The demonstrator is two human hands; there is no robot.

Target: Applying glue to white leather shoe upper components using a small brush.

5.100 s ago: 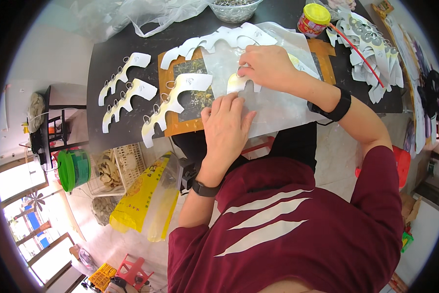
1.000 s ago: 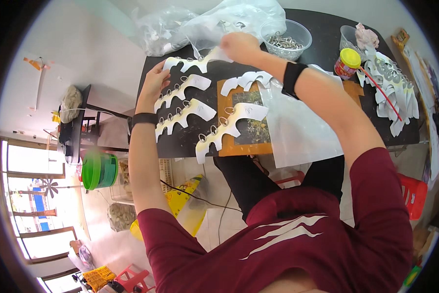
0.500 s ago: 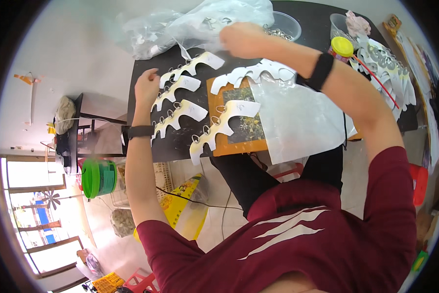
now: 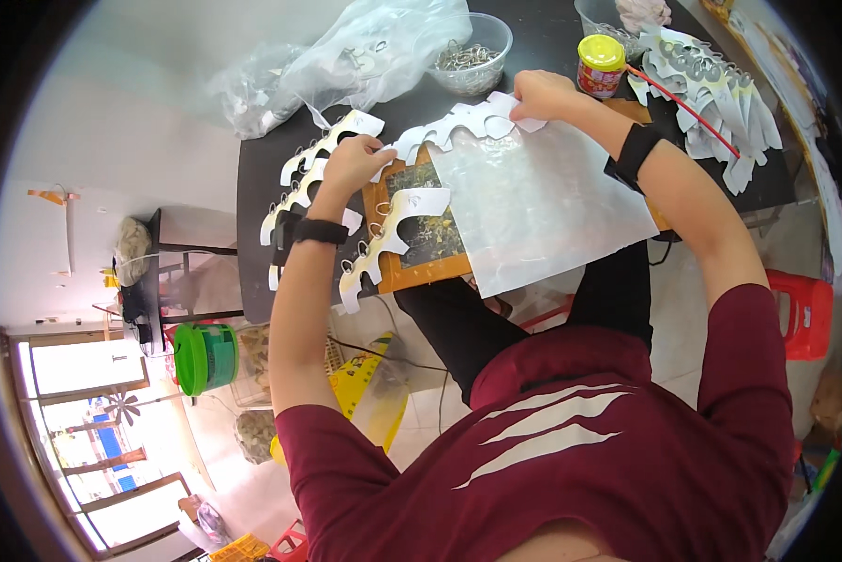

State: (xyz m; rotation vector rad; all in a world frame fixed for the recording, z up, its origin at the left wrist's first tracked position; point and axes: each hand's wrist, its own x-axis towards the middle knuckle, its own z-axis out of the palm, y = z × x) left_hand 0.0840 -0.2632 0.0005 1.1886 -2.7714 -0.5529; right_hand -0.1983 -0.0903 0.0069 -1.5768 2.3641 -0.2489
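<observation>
Smooth, thin white scalloped strips [image 4: 466, 122], overlapped in a shallow arch along the upper edge of a wrinkled, translucent plastic sheet [image 4: 543, 215]; at their left end, the left hand [image 4: 351, 164], fingers narrowed in a pinch; at their right end, the right hand [image 4: 545, 94], likewise pinching. Under the sheet, a brown-framed board [image 4: 423, 273] with a dark, speckled middle; over its left side, a yellow-tinged ringed strip [image 4: 384, 245]. Beneath, a dark bench [image 4: 258, 187], with a clear plastic bowl [image 4: 477, 84] of shiny metal rings [image 4: 468, 56] beyond. Below, pale floor tiles [image 4: 672, 370]; leftward, a green bucket [image 4: 192, 361].
</observation>
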